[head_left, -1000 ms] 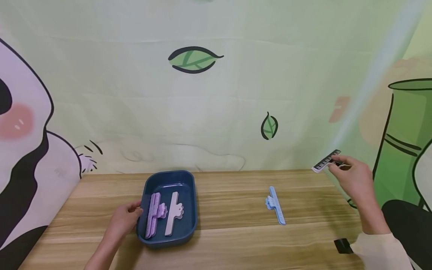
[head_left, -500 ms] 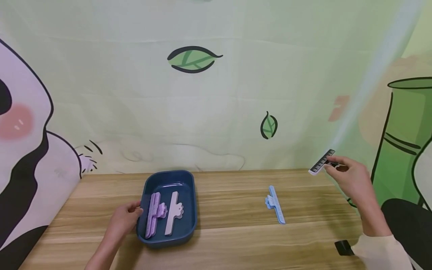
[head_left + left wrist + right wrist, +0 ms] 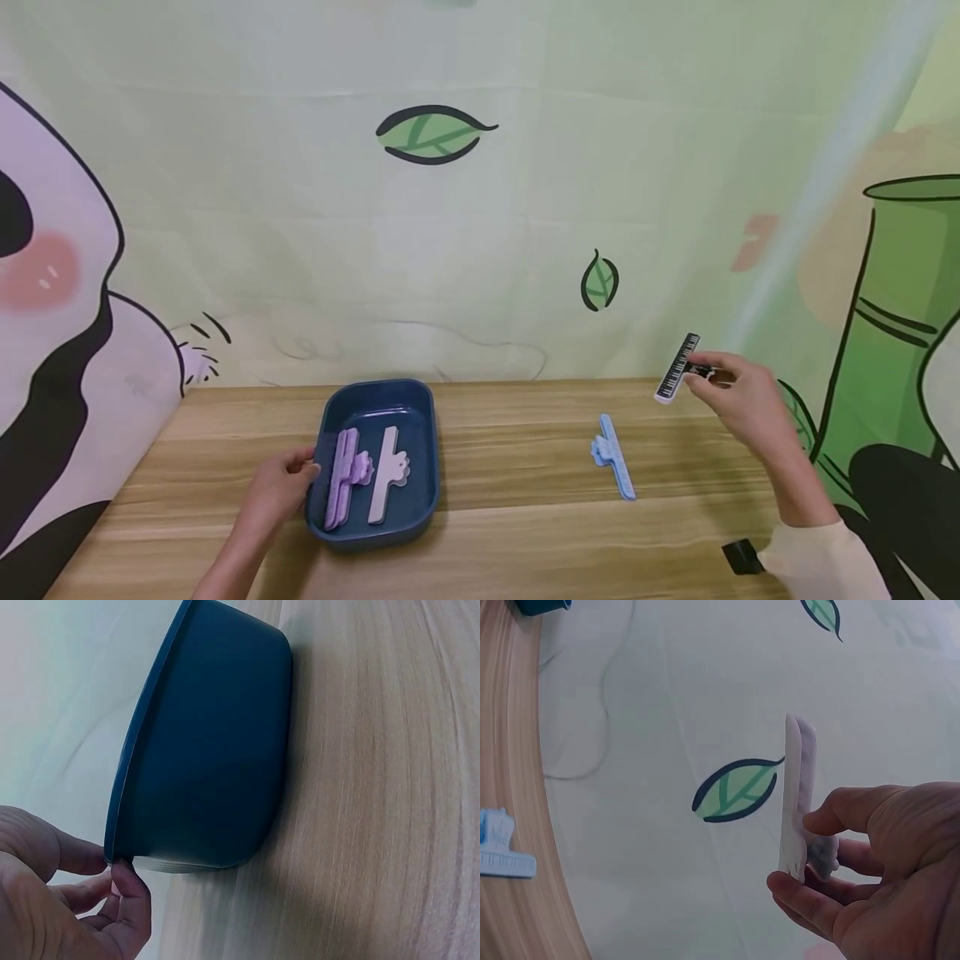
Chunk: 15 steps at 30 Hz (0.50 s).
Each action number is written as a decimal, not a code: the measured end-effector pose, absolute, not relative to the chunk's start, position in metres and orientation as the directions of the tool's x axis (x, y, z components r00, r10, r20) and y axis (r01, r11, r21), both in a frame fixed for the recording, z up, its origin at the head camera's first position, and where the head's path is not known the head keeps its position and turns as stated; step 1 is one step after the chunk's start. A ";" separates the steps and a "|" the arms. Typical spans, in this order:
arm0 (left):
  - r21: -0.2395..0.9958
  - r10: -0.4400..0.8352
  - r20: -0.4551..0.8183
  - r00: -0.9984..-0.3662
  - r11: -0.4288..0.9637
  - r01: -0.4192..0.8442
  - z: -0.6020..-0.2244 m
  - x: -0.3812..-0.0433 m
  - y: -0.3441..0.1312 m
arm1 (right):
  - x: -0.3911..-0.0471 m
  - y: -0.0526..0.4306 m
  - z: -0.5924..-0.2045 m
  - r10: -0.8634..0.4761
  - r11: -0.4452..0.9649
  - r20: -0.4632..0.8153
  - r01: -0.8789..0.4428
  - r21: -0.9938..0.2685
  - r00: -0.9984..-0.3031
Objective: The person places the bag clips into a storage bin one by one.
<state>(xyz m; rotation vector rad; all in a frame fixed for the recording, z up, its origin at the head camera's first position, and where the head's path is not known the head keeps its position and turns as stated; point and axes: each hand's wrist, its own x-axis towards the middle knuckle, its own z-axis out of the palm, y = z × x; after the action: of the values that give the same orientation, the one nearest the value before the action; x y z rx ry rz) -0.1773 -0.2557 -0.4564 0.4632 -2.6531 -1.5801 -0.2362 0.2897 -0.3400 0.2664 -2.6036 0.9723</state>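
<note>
My right hand [image 3: 742, 398] holds up a clip [image 3: 678, 368] with a black-and-white piano-key pattern, above the table's right part. The right wrist view shows its pale edge [image 3: 792, 799] between thumb and fingers. A light blue clip [image 3: 615, 457] lies on the table, left of that hand and lower. At the left, my left hand [image 3: 279, 492] pinches the rim of a dark blue tray [image 3: 431, 467]; the left wrist view shows thumb and fingers on the tray's rim [image 3: 124, 787]. Inside the tray lie purple clips [image 3: 343, 479], close together, and a whitish clip [image 3: 387, 477].
The wooden table [image 3: 517, 542] ends at the back against a pale green cloth [image 3: 517, 208] printed with leaves, a panda and bamboo. A black strap piece [image 3: 742, 557] sits by my right sleeve [image 3: 821, 558].
My right hand has moved left with the piano-key clip, which has turned more upright. The left hand stays at the tray, and the other clips lie as before.
</note>
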 end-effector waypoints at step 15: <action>0.878 -0.261 -0.122 -0.958 0.422 -0.227 -0.455 -0.176 -0.254 | -0.244 0.252 -0.343 -0.103 0.710 0.360 -0.322 -0.626 -0.927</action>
<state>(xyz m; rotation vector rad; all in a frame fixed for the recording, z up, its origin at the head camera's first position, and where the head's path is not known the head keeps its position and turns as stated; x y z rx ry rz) -0.1763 -0.2544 -0.4553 0.4500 -2.6207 -1.6097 -0.2439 0.2516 -0.3428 0.3344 -2.6189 1.0407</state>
